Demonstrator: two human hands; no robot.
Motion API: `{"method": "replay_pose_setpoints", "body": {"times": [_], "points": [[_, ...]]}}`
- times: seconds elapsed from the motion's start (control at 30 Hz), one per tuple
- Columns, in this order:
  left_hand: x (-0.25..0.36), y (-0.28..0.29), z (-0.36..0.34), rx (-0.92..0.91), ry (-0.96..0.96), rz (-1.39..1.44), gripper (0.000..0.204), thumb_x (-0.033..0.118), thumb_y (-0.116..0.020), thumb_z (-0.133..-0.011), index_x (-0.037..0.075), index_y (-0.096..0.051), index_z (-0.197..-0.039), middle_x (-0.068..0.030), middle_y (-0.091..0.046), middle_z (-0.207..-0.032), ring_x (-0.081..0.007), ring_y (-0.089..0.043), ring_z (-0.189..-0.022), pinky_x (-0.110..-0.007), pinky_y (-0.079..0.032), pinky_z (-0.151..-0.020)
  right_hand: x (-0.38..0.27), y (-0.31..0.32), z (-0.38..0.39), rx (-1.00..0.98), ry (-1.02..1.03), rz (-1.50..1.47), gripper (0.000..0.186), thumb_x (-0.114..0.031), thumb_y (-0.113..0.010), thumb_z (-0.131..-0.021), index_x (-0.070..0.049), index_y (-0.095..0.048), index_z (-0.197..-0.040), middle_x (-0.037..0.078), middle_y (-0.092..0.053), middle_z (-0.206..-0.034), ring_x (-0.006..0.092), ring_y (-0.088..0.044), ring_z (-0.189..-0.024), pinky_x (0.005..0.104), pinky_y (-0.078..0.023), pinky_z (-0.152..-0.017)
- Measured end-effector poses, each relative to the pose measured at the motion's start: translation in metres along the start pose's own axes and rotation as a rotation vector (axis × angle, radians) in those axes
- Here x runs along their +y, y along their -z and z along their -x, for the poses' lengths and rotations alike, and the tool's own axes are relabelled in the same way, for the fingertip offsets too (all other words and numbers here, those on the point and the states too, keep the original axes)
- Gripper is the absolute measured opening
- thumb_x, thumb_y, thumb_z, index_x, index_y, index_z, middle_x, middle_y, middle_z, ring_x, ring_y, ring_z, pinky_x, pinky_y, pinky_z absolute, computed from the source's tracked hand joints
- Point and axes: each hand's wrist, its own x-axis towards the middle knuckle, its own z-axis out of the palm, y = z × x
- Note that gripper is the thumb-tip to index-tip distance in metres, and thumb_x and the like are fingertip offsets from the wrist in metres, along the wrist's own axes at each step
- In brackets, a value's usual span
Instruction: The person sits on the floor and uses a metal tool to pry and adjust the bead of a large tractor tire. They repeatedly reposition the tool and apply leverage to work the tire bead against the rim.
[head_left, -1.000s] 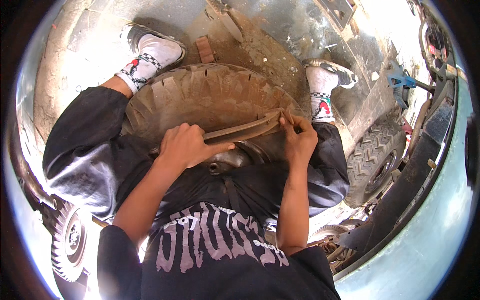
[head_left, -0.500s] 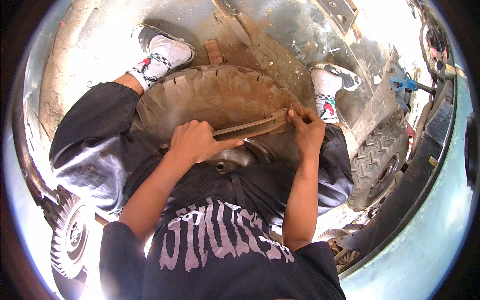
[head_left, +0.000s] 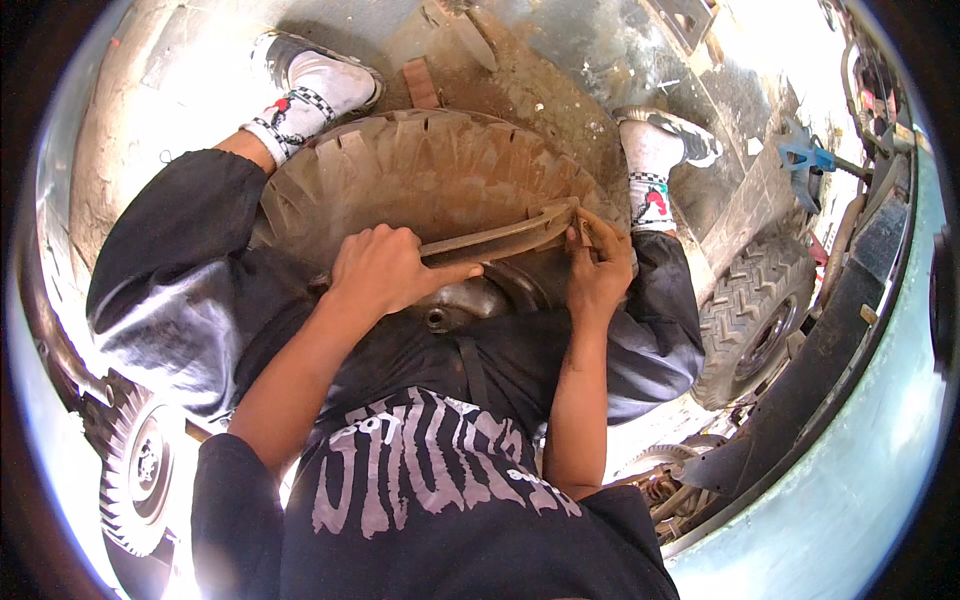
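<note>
A long, dusty brown curved piece (head_left: 500, 240), shaped like a brake shoe, lies across the near side of a big tire (head_left: 430, 160) between my legs. My left hand (head_left: 378, 268) is closed round the left end of the piece, thumb stretched to the right along it. At its right end my right hand (head_left: 600, 262) pinches with thumb and fingers. A small brown bit shows between those fingers, and I cannot tell whether it is part of the piece. Below the piece, a round metal hub (head_left: 465, 303) with a hole shows partly at my lap.
A reddish block (head_left: 421, 84) lies on the floor beyond the tire. To the right are a treaded wheel (head_left: 755, 320), a blue tool-like part (head_left: 805, 157) and a long pale blue panel (head_left: 850, 480). Another wheel (head_left: 140, 470) stands at lower left. My feet flank the tire.
My right hand has shifted slightly left and down along the curved piece's right end, and the piece has tilted so more of its side shows. My left hand keeps its hold.
</note>
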Motion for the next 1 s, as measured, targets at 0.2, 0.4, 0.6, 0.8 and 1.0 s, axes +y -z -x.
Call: {"method": "replay_pose_setpoints", "body": {"times": [0.2, 0.4, 0.6, 0.8, 1.0], "points": [[-0.002, -0.004, 0.002, 0.038, -0.005, -0.007, 0.099, 0.090, -0.067, -0.078, -0.008, -0.080, -0.088, -0.0339, -0.075, -0.089, -0.0483, -0.076, -0.094, -0.053, -0.059, -0.091, -0.015, 0.008, -0.018, -0.085, -0.017, 0.026, 0.028, -0.015, -0.087, -0.088, -0.015, -0.085, -0.116, 0.011, -0.079, -0.105, 0.0273, -0.074, -0.095, 0.0357, -0.056, -0.087], [0.000, -0.001, 0.000, 0.058, 0.013, 0.016, 0.099, 0.089, -0.067, -0.078, -0.009, -0.080, -0.087, -0.0343, -0.075, -0.092, -0.0478, -0.076, -0.097, -0.053, -0.059, -0.092, -0.022, -0.002, -0.057, -0.163, 0.010, 0.026, 0.028, -0.017, -0.088, -0.087, -0.016, -0.085, -0.115, 0.013, -0.079, -0.100, 0.0260, -0.075, -0.092, 0.0353, -0.057, -0.086], [-0.001, -0.004, 0.001, 0.032, 0.012, -0.004, 0.099, 0.089, -0.068, -0.078, -0.009, -0.080, -0.087, -0.0346, -0.075, -0.094, -0.0473, -0.076, -0.098, -0.054, -0.059, -0.094, 0.000, 0.005, -0.025, -0.042, 0.005, -0.040, 0.027, -0.017, -0.087, -0.089, -0.015, -0.085, -0.115, 0.014, -0.081, -0.104, 0.0264, -0.077, -0.093, 0.0362, -0.058, -0.087], [-0.003, -0.006, -0.001, 0.053, 0.024, -0.006, 0.101, 0.090, -0.067, -0.077, -0.009, -0.080, -0.086, -0.0343, -0.076, -0.094, -0.0472, -0.076, -0.098, -0.054, -0.059, -0.092, -0.025, 0.000, -0.050, -0.120, -0.011, -0.052, 0.027, -0.014, -0.087, -0.087, -0.016, -0.086, -0.114, 0.013, -0.080, -0.103, 0.0262, -0.077, -0.093, 0.0365, -0.058, -0.088], [0.001, -0.002, 0.002, -0.014, 0.025, -0.017, 0.100, 0.089, -0.068, -0.078, -0.009, -0.080, -0.090, -0.0342, -0.076, -0.094, -0.0471, -0.076, -0.098, -0.054, -0.059, -0.093, 0.001, 0.015, -0.020, -0.142, -0.002, 0.079, 0.029, -0.014, -0.088, -0.085, -0.017, -0.086, -0.114, 0.013, -0.079, -0.102, 0.0260, -0.076, -0.091, 0.0348, -0.057, -0.085]]}}
